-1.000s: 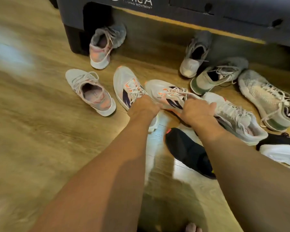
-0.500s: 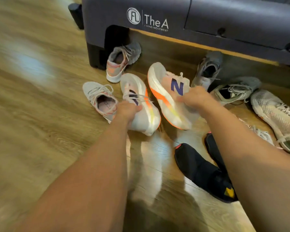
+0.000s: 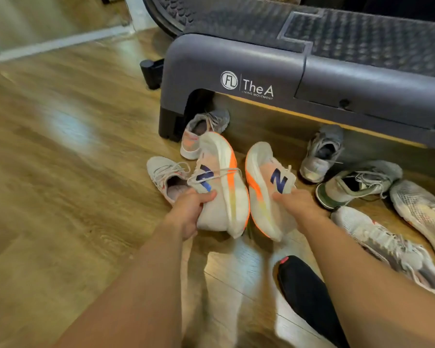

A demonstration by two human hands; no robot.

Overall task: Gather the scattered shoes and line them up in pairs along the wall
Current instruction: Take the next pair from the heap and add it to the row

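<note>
Two sneakers (image 3: 263, 197), toes toward platform (image 3: 236, 59).

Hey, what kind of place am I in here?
Likely a home workout corner: wood-plank floor, a grey step bench marked "Living Movement", and running shoes scattered before it.

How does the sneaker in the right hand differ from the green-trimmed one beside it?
The white-and-orange sneaker is gripped by the right hand, lifted and tipped sideways; the green-trimmed sneaker sits on the floor, untouched. The first shows an orange sole stripe and blue N; the second a dark green sole edge. Both are pale lace-up sneakers.
</note>
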